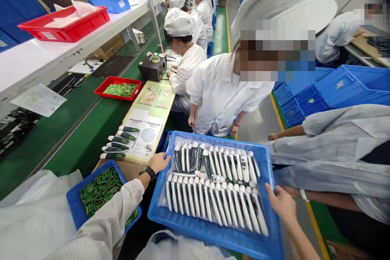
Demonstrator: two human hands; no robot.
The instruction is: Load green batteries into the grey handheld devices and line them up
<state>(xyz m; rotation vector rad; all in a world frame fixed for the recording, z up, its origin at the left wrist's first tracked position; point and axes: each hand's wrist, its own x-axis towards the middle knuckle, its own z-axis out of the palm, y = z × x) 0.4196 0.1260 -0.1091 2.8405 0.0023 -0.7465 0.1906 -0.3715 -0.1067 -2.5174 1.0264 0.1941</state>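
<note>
A blue plastic tray [213, 233] is held in front of me, slightly tilted. In it stand two packed rows of slim white-and-dark handheld devices [210, 201], with a few lying between the rows. My left hand [160, 163], a dark watch on its wrist, grips the tray's upper left rim. On the right rim, my right hand [282, 203] is closed around the edge, its fingertips partly hidden. Just beyond it, another person's forearm [326, 199] with a white wristband reaches close to the tray.
At left, a blue bin [73, 199] holds green batteries. Several devices [117, 145] lie open on the printed bench mat [146, 126]. A red tray [135, 96] of batteries sits beyond. A co-worker [219, 89] stands directly across; stacked blue crates [332, 89] are at right.
</note>
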